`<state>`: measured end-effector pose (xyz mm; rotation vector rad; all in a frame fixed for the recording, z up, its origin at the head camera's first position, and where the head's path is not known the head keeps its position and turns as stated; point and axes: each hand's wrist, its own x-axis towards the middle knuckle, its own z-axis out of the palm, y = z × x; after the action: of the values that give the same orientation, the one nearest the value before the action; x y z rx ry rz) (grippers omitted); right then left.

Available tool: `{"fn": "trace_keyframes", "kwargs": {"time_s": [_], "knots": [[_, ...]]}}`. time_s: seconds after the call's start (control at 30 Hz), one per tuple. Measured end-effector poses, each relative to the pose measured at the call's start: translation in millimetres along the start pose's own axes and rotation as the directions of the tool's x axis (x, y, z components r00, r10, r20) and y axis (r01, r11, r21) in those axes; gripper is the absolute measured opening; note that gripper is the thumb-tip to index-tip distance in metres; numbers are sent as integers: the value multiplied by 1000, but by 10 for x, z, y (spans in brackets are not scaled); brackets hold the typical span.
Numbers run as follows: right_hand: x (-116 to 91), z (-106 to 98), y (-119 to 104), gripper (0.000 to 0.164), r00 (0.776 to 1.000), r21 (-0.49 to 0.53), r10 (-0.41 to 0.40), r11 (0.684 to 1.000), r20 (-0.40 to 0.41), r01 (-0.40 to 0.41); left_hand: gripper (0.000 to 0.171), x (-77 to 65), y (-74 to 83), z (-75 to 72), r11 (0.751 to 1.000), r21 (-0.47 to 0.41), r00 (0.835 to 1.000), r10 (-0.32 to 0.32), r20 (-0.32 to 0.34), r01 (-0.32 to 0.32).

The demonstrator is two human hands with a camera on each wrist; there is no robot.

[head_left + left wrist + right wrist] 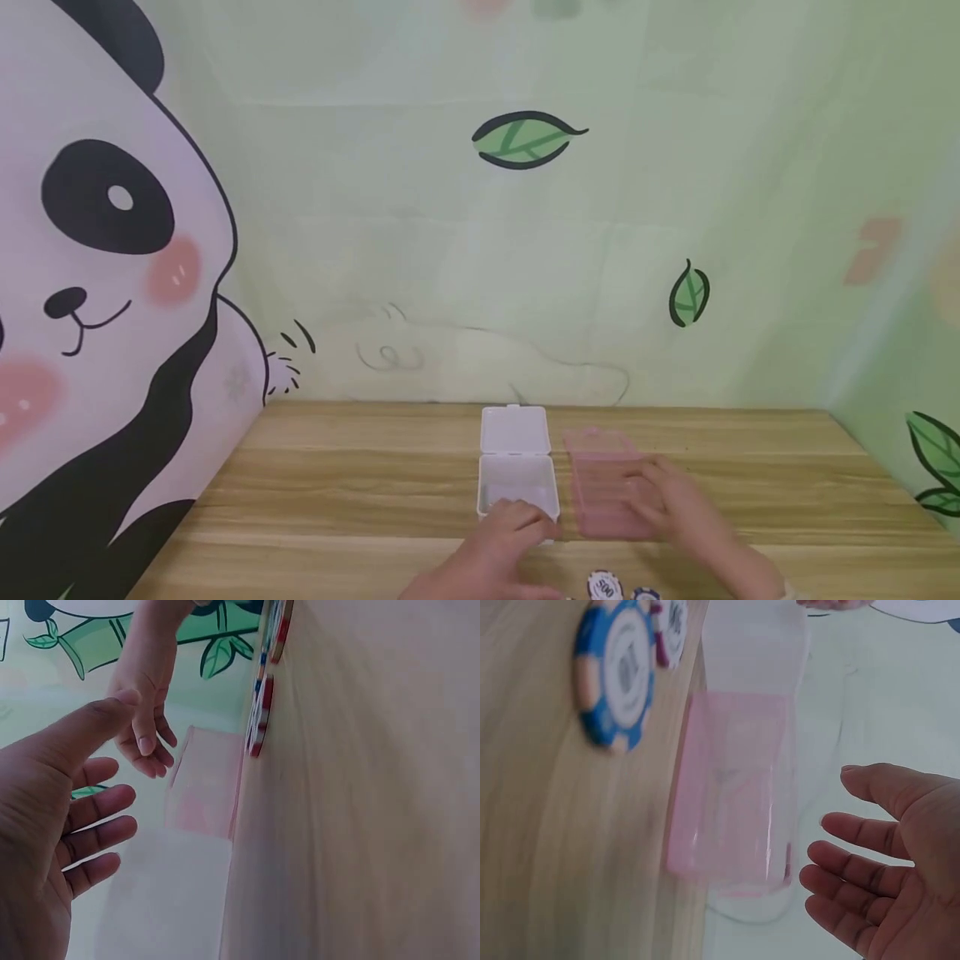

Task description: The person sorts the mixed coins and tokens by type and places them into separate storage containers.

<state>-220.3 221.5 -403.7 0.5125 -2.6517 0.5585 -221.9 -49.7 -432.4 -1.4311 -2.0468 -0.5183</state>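
Note:
A white plastic box (514, 432) stands on the table with its lid folded back. My left hand (504, 537) is just in front of it and overlaps its near edge in the head view. In the left wrist view that hand's fingers (101, 840) are loosely bent, with nothing between them. Beside the white box is a translucent pink box (600, 500). Over its right side hovers my right hand (671, 504), whose relaxed fingers (847, 866) hold nothing in the right wrist view. Poker chips lie nearer me, among them a white-faced chip (604, 586) marked 500 and a blue-edged chip (619, 675).
The wooden table (360, 483) runs back to a green wall (405, 183) with printed leaves. A large printed panda (112, 267) covers the left wall. More chips (261, 720) sit at the table's near side, partly cut off in the head view.

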Motion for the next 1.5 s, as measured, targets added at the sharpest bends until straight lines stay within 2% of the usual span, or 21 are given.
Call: {"fn": "trace_keyframes", "kwargs": {"time_s": [0.1, 0.3, 0.6, 0.87, 1.13, 1.5], "knots": [[-22, -9, 68, 24, 1000, -4, 5, 1000, -24, -5, 54, 12, 8, 32, 999, 0, 999, 42, 5, -42], [-72, 0, 206, 33, 999, -14, 0, 1000, -44, -1, 51, 0, 25, 97, 999, -22, 994, 48, 97, -46], [-151, 25, 347, 56, 999, -9, 46, 999, 29, -46, 41, -31, 41, 156, 998, -12, 980, 57, 191, -55], [-178, 41, 360, 63, 992, -1, 83, 997, 99, -83, 32, -39, 86, 198, 999, -52, 957, 17, 290, -2], [-196, 45, 369, 62, 988, 4, 94, 995, 121, -95, 23, -44, 116, 252, 990, -138, 951, 25, 309, 19], [-207, 40, 367, 59, 992, 37, 75, 996, 104, -79, 23, -61, 111, 262, 989, -146, 937, 17, 349, 36]]}}
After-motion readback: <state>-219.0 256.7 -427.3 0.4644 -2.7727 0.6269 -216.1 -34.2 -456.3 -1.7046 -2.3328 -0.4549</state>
